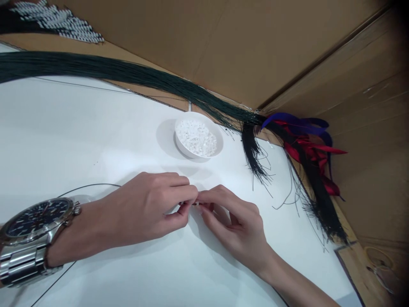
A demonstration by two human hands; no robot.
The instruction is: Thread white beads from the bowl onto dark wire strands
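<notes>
My left hand [159, 200], with a steel watch on its wrist, is closed in a pinch just above the white table. A thin black cord [92, 185] curves out from behind this wrist, and a dark stretch of it shows at the fingertips. My right hand [236, 221] meets it fingertip to fingertip, also pinching the cord. Small white beads [196, 204] sit on the cord between the two hands, mostly covered by the fingers. Beyond the hands stands a white bowl [220, 143] filled with small white pieces that look like beads.
A long bundle of dark green-black cords [128, 70] lies along the back edge against cardboard walls [191, 38]. Cords strung with white beads [67, 21] lie at the back left. Red and purple ribbons [313, 145] and frayed black cord ends [319, 200] are at the right.
</notes>
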